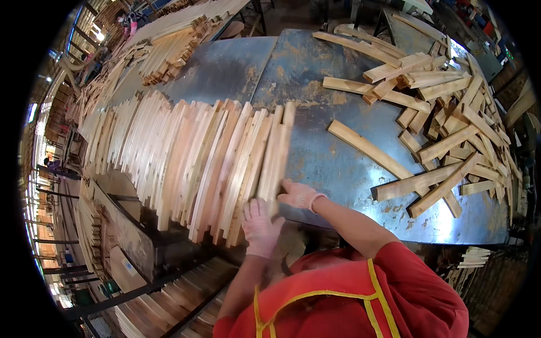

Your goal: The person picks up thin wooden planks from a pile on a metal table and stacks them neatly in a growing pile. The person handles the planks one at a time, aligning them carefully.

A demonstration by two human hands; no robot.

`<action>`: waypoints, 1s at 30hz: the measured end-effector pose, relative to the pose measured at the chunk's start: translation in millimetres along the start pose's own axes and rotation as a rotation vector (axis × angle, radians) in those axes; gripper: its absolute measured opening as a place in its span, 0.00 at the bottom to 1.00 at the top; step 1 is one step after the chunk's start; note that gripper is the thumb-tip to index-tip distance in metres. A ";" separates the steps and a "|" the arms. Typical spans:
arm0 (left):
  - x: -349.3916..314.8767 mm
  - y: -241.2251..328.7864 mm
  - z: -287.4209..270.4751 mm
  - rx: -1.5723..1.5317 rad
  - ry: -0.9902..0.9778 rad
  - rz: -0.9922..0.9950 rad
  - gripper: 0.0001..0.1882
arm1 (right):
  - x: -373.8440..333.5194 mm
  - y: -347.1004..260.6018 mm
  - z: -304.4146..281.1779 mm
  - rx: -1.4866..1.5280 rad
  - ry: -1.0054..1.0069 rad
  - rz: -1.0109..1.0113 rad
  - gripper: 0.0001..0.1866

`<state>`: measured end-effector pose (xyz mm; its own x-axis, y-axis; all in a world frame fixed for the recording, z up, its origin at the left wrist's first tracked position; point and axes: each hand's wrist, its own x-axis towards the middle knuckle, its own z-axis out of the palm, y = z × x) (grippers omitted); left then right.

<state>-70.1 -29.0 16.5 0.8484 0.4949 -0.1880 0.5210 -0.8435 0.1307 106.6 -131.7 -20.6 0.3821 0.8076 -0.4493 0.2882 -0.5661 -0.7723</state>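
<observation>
A long row of pale wooden strips (pixel 211 169) lies side by side on the metal-topped table. My left hand (pixel 261 227), in a pale knit glove, rests its spread fingers at the near ends of the strips at the row's right end. Against the right side of the endmost strip (pixel 280 152), close to its near end, my right hand (pixel 301 195) presses with outstretched fingers, gloved too. That strip looks slightly blurred. The undersides of the fingers are hidden.
A loose heap of wooden pieces (pixel 451 124) covers the table's right side. One longer piece (pixel 369 147) lies slanted at the heap's left. Stacked strips (pixel 174 53) stand at the far left. More boards (pixel 174 298) lie below the table's near edge. A person (pixel 131 21) is far back left.
</observation>
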 end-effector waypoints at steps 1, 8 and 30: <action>6.4 -0.4 -1.6 0.075 0.075 -0.005 0.48 | 3.6 -6.0 0.7 0.025 -0.026 -0.112 0.34; 25.5 -44.5 52.9 0.140 0.262 0.085 0.44 | -112.7 62.2 -106.5 0.071 0.596 0.008 0.38; 50.8 245.3 47.8 0.054 -0.388 0.515 0.42 | -292.9 220.0 -122.2 0.136 0.782 0.240 0.34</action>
<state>96.4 -220.7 -7.6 0.8874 -0.0793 -0.4542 0.0420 -0.9671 0.2509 165.4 -513.0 -4.0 0.9345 0.2907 -0.2052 0.0319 -0.6427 -0.7654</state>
